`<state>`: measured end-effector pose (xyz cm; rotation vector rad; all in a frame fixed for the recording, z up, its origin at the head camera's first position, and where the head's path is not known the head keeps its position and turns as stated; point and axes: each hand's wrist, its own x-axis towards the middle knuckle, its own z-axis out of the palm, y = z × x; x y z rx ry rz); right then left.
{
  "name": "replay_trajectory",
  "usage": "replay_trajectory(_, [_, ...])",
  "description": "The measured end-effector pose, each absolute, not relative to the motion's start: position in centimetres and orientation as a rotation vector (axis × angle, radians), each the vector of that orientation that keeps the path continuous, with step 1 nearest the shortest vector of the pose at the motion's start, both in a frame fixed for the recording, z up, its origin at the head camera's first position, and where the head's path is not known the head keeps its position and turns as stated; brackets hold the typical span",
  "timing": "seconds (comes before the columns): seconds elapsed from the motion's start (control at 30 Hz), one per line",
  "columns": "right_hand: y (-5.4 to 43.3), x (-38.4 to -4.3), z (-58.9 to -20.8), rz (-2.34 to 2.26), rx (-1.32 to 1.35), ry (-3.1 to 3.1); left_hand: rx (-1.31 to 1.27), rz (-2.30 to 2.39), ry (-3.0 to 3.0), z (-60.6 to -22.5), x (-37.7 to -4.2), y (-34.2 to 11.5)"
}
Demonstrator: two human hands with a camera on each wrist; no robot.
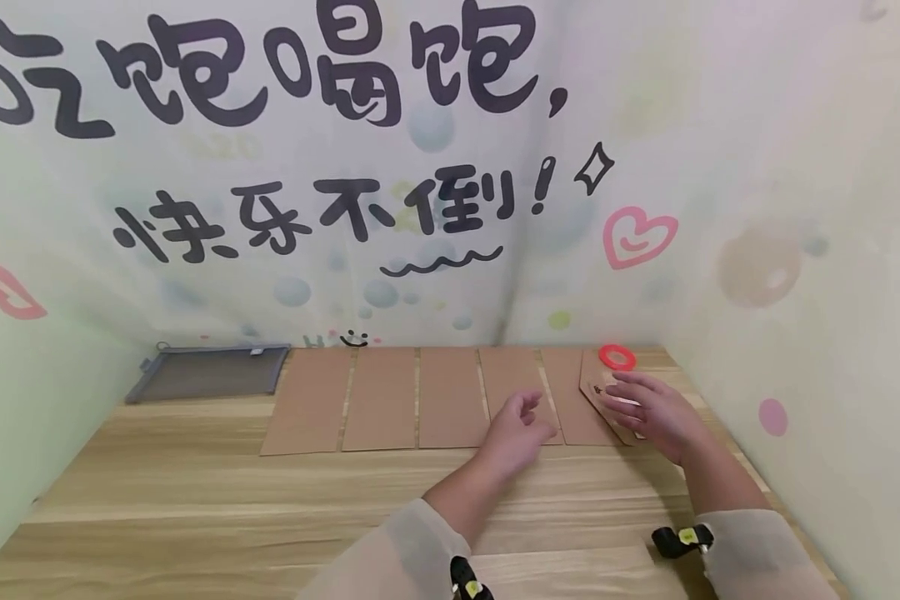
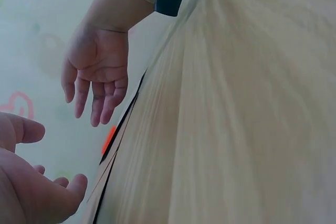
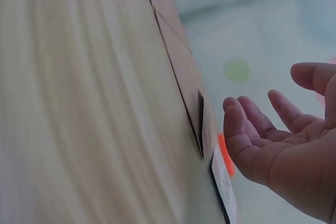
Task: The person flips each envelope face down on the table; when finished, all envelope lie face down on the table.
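Note:
Brown cardboard sheets (image 1: 379,400), several of them, lie side by side in a row along the back of the table. Over the right part of that row is my left hand (image 1: 516,433), fingers loosely bent and holding nothing. My right hand (image 1: 658,415), spread and relaxed, hovers over the row's right end. Below it a slanted brown piece (image 1: 594,367) overlaps the last sheet, partly hidden by the fingers. A white card with small print (image 3: 224,187) shows beneath that hand in the right wrist view. Behind it lies a red ring (image 1: 617,357).
A grey mesh zip pouch (image 1: 210,372) lies at the back left of the wooden table (image 1: 217,508). Printed cloth walls (image 1: 450,292) rise along the back and both sides. Each wrist carries a black strap (image 1: 675,542).

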<state>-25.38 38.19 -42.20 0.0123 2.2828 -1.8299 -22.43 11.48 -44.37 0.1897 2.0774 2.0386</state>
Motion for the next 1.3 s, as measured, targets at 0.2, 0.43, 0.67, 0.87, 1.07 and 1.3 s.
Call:
replay_trajectory(0.2, [41.2,-24.6,-42.2,-1.809,-0.002,2.291,0.164,2.093,1.977,-44.3,-21.9,14.4])
replay_trajectory(0.43, [43.5,-25.1,-42.5,-1.830,-0.037,2.206,0.107,2.107,1.987,-44.2,-22.1,16.3])
replay_trajectory(0.67, [43.9,-25.6,-43.5,-1.773,-0.020,2.170,0.108,2.074,2.004,-44.5,-22.5,17.0])
replay_trajectory(0.87, [43.5,-25.4,-43.2,-1.761,0.015,2.198,0.122,2.032,2.029,-44.6,-22.6,17.0])
replay_trajectory(1.07, [43.1,-25.2,-42.9,-1.731,0.002,2.225,0.129,2.004,2.060,-44.6,-22.7,16.9])
replay_trajectory(1.3, [42.6,-25.4,-43.4,-1.732,-0.028,2.240,0.166,1.953,2.098,-44.3,-22.8,16.8])
